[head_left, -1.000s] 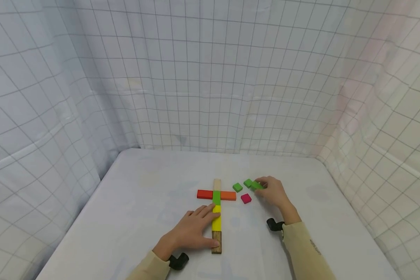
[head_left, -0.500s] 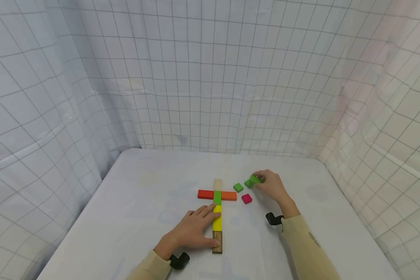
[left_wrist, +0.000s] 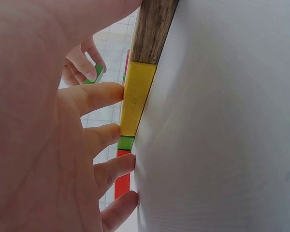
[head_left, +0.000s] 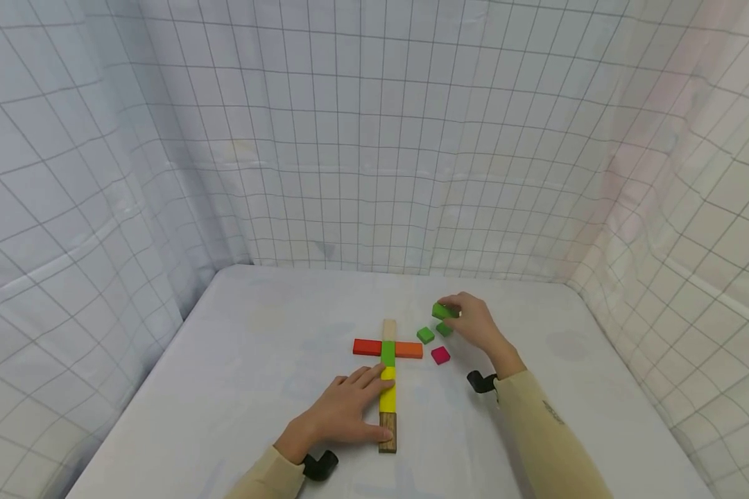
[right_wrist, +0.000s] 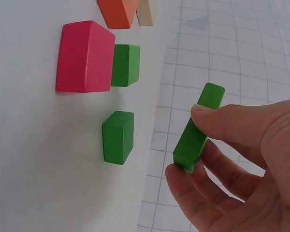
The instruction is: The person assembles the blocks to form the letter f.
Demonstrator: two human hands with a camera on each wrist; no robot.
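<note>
My right hand [head_left: 476, 324] pinches a long green block [right_wrist: 201, 126] between thumb and fingers, raised off the table in the right wrist view. My left hand [head_left: 345, 409] lies with spread fingers, thumb on a dark brown wood-grain block [head_left: 388, 432] and fingertips along a yellow block [head_left: 388, 398]. These line up with a green block [head_left: 388, 353] and a pale wooden block [head_left: 390, 329] at the far end. A red block [head_left: 367, 347] lies to the left of that green one and an orange block [head_left: 408, 350] to its right, making a cross shape.
To the right of the cross lie a small green block [head_left: 425, 335], another small green block [head_left: 444, 328] below the right hand, and a pink block [head_left: 440, 355]. White cloth covers the table [head_left: 274, 312]; gridded white curtains [head_left: 362, 173] surround it on three sides.
My right hand has lifted the long green block and carried it up and to the left, over the small green blocks. The left hand has stayed in place.
</note>
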